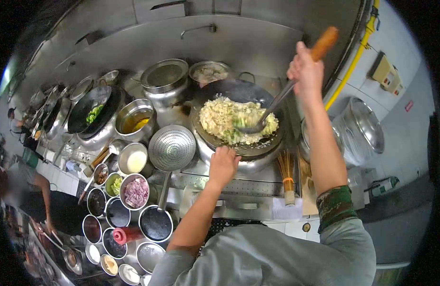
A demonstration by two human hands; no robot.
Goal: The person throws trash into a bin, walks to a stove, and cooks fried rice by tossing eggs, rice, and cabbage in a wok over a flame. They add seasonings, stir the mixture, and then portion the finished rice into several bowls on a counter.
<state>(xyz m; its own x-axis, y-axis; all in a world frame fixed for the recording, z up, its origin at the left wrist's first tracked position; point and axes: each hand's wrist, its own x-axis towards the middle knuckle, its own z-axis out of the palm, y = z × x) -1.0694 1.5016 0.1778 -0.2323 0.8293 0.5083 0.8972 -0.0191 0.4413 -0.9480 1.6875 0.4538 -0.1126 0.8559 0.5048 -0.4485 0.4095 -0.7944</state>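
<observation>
Right hand: the right hand (306,74) is closed around the ladle (287,90) near the base of its orange-brown grip, raised above the wok's right side; the ladle slants down and left.
Left hand: the left hand (224,166) is palm down at the wok's near rim, fingers bent; whether they pinch it cannot be told.
Wok: the wok (239,88) sits on the stove (252,167) in front of the person; the ladle's bowl is in the food (222,117), pale and grainy with green bits, blurred around the bowl.
Left of wok: the strainer (172,147) lies face up, its handle toward the person; beyond it are metal bowls, one with chopped onion (135,192).
Right of wok: the brush (287,178) has its bristles toward the stove.
</observation>
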